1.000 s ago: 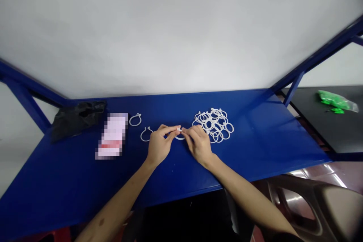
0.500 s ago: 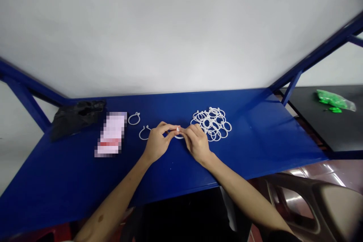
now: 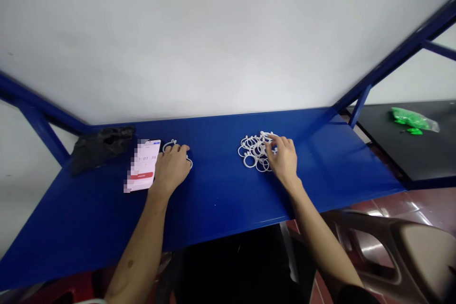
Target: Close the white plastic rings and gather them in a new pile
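My left hand (image 3: 171, 167) lies palm down over white plastic rings at the left of the blue table (image 3: 213, 228). Its fingers are spread and bent a little, and their tips partly hide the rings. One white ring (image 3: 169, 143) shows behind the fingers, and part of another (image 3: 190, 163) pokes out beside the hand. At the right, my right hand (image 3: 285, 157) reaches over a pile of white rings (image 3: 250, 161) with small knobs. Its thumb and forefinger are apart at the pile's right side; no ring is visibly gripped.
Left of my left hand lies a phone (image 3: 144, 166) showing a timer. A crumpled black bag (image 3: 101, 147) sits farther left. Blue metal struts (image 3: 359, 107) rise at the table's sides. A bag of green pieces (image 3: 413, 118) lies on a black table; a brown chair (image 3: 395, 242) stands near right.
My hands were together at the middle, pinching a white ring. They have parted: the left moved left over the laid-out rings, the right moved right onto the pile. The middle ring is gone from there.
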Demonstrator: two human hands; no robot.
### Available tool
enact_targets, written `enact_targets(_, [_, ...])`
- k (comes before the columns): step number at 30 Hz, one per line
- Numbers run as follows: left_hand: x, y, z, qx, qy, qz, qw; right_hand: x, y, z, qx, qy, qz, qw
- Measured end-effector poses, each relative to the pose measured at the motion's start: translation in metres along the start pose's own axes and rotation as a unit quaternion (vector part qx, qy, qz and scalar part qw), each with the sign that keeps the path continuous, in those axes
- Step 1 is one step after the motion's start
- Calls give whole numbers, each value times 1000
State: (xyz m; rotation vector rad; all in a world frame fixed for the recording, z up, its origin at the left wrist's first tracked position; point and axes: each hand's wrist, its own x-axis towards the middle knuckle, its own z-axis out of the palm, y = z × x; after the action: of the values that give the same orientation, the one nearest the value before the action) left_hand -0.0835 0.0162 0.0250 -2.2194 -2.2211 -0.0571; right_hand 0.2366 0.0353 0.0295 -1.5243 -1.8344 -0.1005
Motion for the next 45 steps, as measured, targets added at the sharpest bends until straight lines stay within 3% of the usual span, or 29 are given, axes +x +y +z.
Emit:
enact_targets(3, [1,0,1,10,-6,8,1000,4,22,-3,10,-39,30,999])
enact_targets(6, [2,1,0,5,4,-1,1000,8,23,-6,152,-74,63,984])
enact_targets(8, [3,4,-1,-4,13,-17,1000,10,12,-7,307,-126,76,940])
enact_targets(10, [3,8,-2,-9,19,-32,999,14,-5,-6,448,-196,69,870])
enact_targets(12, [2,13,-3,-6,30,-40,999,19,-22,-2,532,-253,47,807])
enact_targets(14, [2,16,-2,-2,49,-35,998,26,-36,4,554,-284,25,782])
enact_targets(16, [2,18,1,-4,72,-24,997,31,-46,9,532,-301,6,791])
enact_targets(20, [3,20,11,-19,101,9,995,34,-50,14,427,-311,-41,848])
enact_targets(22, [3,22,15,-30,105,27,994,32,-48,14,404,-314,-46,858])
enact_targets(28, [2,24,22,-62,89,47,993,26,-43,10,500,-356,29,789])
enact_targets(30, [1,24,23,-72,89,49,992,24,-43,9,501,-349,21,792])
enact_targets(34, [1,25,23,-110,94,65,987,22,-42,7,464,-318,-14,826])
enact_targets(39, [2,27,20,-184,110,77,974,21,-38,9,482,-333,29,810])
enact_targets(45, [1,33,14,-237,134,73,960,21,-39,9,477,-313,26,821])
